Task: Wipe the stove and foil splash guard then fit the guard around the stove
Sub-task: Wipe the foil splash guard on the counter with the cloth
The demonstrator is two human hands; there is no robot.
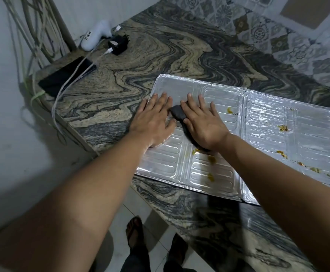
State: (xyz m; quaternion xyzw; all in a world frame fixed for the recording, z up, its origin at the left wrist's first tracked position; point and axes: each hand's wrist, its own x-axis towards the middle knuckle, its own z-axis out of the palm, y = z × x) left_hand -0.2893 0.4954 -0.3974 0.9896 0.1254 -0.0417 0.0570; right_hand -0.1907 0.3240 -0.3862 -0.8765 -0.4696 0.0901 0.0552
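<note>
The foil splash guard (258,122) lies unfolded and flat on the marbled counter, its panels ribbed and shiny. Yellow-brown stains dot its near edge and right panels. My left hand (154,118) presses flat on the guard's left panel, fingers spread, holding nothing. My right hand (201,122) lies palm down on a dark cloth (177,113), pressing it against the foil; most of the cloth is hidden under the palm. No stove is in view.
On the marbled counter (160,61), at the back left, lie a black phone (66,75), a black charger with white cables (118,44) and a white device (95,35). Patterned wall tiles run behind. The counter's front edge drops to a tiled floor and my feet.
</note>
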